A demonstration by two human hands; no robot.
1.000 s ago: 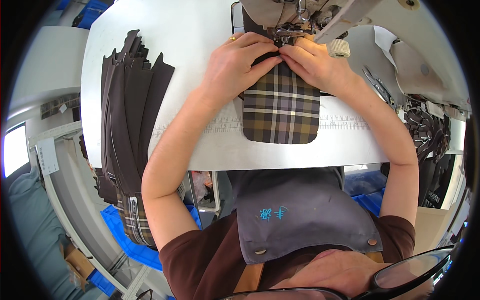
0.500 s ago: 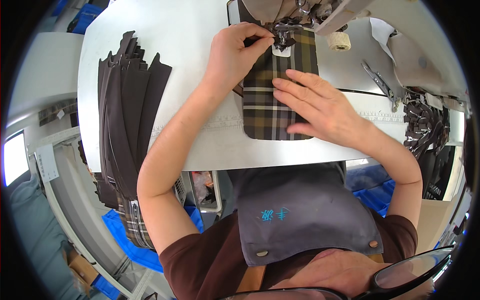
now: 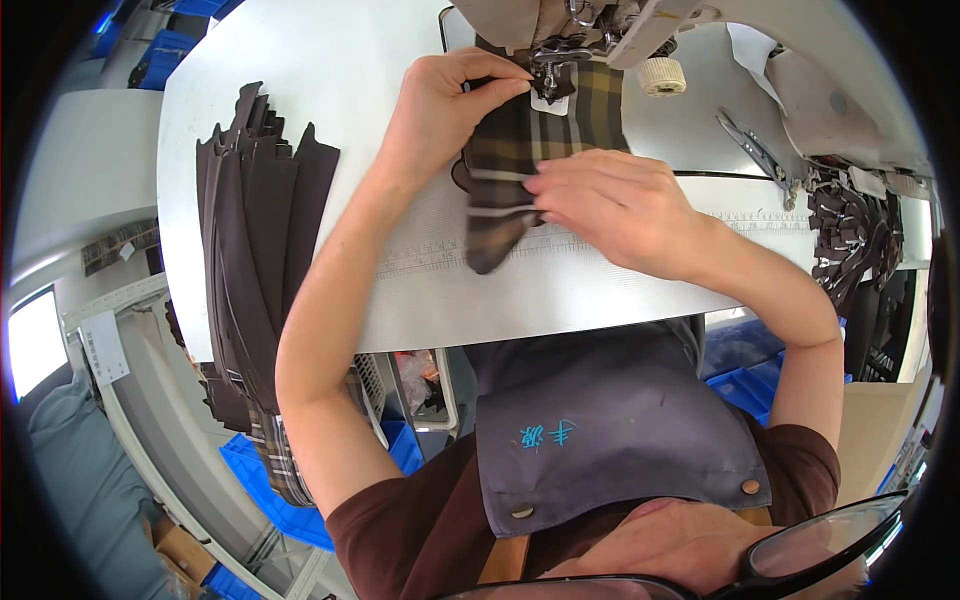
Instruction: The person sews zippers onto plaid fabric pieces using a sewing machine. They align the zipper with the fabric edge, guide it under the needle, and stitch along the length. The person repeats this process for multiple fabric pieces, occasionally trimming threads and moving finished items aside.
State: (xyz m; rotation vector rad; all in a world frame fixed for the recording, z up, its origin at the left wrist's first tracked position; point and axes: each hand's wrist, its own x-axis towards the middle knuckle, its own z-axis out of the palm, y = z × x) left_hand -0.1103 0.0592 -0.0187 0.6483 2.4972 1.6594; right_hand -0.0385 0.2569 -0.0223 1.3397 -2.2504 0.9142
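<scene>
One basket (image 3: 450, 395) at seven o'clock holds clear plastic (image 3: 411, 376); our left hand (image 3: 428, 108) pinches something indistinct, our right hand (image 3: 628, 208) plaid cloth (image 3: 503, 155).

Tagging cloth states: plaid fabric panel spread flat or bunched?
Partly bunched: near edge of the plaid fabric panel slants up to the right hand.

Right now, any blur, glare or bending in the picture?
Head view: blur softens the lower corner of the brown plaid cloth and the right hand; the bright white panel at far left looks overexposed; fisheye distortion bows the front edge of the white tabletop; black fills the frame's corners.
</scene>
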